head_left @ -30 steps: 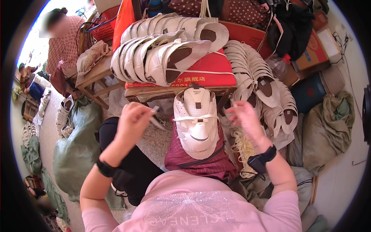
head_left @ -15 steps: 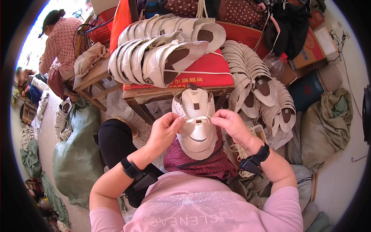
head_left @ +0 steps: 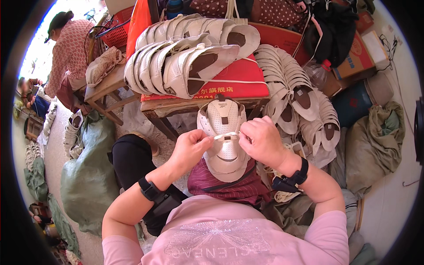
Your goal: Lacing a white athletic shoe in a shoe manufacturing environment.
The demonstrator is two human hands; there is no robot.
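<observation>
A white shoe upper [head_left: 227, 167] with a perforated tongue lies on the maroon cloth [head_left: 203, 183] over my lap, its toe toward me. A short stretch of white shoelace [head_left: 226, 137] crosses it just below the tongue. At the left edge of the upper, my left hand [head_left: 191, 148] is closed, thumb and forefinger pinched at the lace's left side. My right hand [head_left: 263, 140] is curled closed at the other side, knuckles up, by the lace's right side. Its fingertips are partly hidden, and the lace inside both pinches hardly shows.
Ahead stands a wooden stool [head_left: 154, 110] with a red box [head_left: 247, 84] and rows of nested shoe uppers [head_left: 176, 70]. More stacked uppers [head_left: 304, 97] sit to the right, beside a tan sack [head_left: 375, 145]. Leftward are a green sack [head_left: 88, 181] and another person [head_left: 73, 48].
My right hand has turned over and curled, its knuckles now facing up beside the upper. My left hand has barely moved, and the shoe upper stays in place.
</observation>
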